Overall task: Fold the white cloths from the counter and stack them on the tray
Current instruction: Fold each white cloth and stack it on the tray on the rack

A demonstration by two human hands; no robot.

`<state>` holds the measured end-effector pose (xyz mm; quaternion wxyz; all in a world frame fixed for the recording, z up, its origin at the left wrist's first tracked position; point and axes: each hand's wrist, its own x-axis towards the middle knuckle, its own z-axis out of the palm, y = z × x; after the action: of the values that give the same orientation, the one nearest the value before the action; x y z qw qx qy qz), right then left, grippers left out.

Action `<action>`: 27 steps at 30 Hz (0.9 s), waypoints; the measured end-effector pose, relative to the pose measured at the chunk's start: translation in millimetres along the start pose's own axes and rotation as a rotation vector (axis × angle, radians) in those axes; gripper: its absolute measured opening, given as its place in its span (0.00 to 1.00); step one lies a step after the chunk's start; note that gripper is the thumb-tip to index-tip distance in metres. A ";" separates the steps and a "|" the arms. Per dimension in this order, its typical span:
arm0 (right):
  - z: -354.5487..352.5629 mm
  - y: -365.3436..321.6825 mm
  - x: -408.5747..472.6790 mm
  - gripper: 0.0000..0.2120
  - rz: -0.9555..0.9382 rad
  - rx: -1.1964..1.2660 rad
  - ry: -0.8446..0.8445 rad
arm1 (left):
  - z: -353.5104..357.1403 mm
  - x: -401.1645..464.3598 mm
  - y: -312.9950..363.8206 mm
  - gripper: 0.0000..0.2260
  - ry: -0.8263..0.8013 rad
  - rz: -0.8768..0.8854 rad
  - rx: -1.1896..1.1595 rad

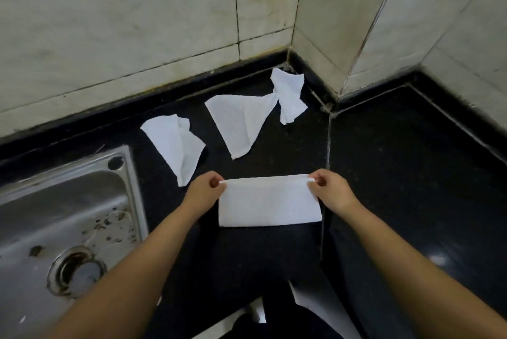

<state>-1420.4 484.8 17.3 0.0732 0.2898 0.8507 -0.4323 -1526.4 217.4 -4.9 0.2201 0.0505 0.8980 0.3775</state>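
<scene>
A white cloth (269,202), folded into a wide rectangle, hangs just above the black counter (397,160). My left hand (204,191) pinches its upper left corner and my right hand (330,190) pinches its upper right corner, holding the top edge taut. Three more white cloths lie crumpled farther back: one (175,143) near the sink, one (241,121) in the middle, one (289,94) in the corner by the wall. No tray is in view.
A steel sink (68,215) with a drain (78,270) sits at the left. Tiled walls (137,23) close the counter at the back and right. Something white (301,300) shows below the counter's front edge.
</scene>
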 end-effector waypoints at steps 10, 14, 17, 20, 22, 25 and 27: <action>14.1 11.5 17.3 0.13 -0.051 -0.309 0.114 | 28.9 29.9 30.1 0.14 0.171 0.263 0.623; 12.1 20.1 -3.9 0.19 0.041 -0.416 0.061 | 72.1 32.0 92.1 0.20 -0.193 0.707 0.694; 19.5 28.3 -21.9 0.20 0.081 -0.487 0.024 | 107.1 31.4 123.8 0.23 -0.403 0.955 0.889; 23.6 30.8 -31.2 0.17 0.097 -0.500 0.048 | 119.7 35.3 132.9 0.21 -0.389 1.040 1.083; 24.5 28.7 -33.5 0.14 0.095 -0.507 0.033 | 117.5 37.2 134.5 0.19 -0.374 1.028 1.156; 19.0 21.9 -33.8 0.10 0.123 -0.361 0.028 | 102.9 34.1 137.3 0.13 -0.456 0.913 1.023; 10.7 16.1 -30.9 0.07 0.149 -0.173 0.031 | 83.9 29.0 140.3 0.04 -0.497 0.699 0.774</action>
<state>-1387.4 470.6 11.2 0.1168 0.3515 0.8621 -0.3459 -1526.7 379.5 31.1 0.2519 0.5083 0.8221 0.0488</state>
